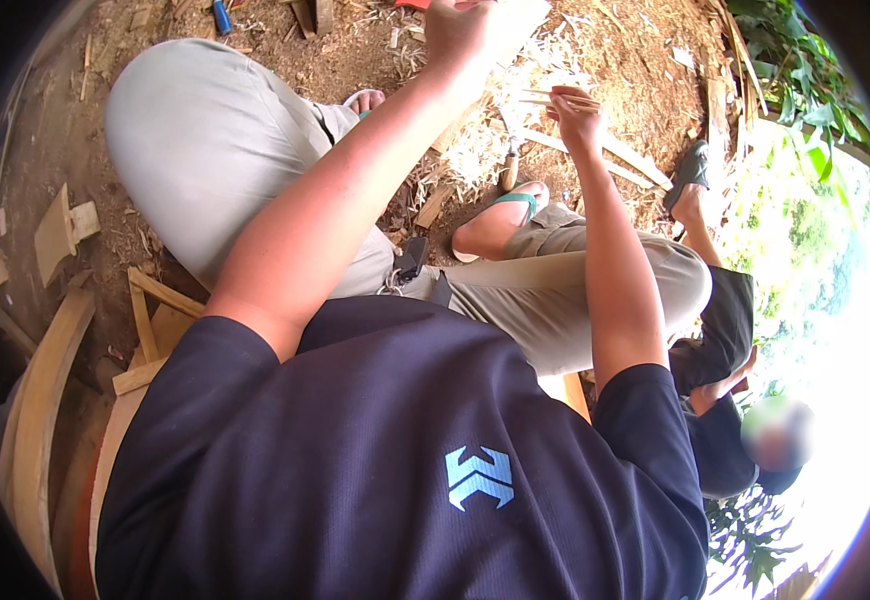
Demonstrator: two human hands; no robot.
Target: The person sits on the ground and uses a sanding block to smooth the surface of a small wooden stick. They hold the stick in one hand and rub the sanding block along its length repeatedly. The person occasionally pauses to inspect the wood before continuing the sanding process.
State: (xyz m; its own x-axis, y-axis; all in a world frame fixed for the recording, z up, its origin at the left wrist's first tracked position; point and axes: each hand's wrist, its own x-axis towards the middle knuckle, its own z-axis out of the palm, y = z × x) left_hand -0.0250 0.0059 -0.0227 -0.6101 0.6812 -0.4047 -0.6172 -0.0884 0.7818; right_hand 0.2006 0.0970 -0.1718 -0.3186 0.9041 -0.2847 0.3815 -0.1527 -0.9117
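Note:
My right hand is closed round a few thin, pale wooden sticks, held above the shavings-covered ground. To its left my left hand reaches to the top edge of the head view. Its fingers are partly cut off and washed out by glare, so I cannot tell what they hold. A tool with a wooden handle stands in the shavings beside my sandalled foot, its pale blade blending into the glare. Curly wood shavings lie heaped below my hands.
A person in dark clothes sits close on my right, one shoed foot near a long wood strip. Wood offcuts and curved boards lie on my left. A blue object is on the ground ahead.

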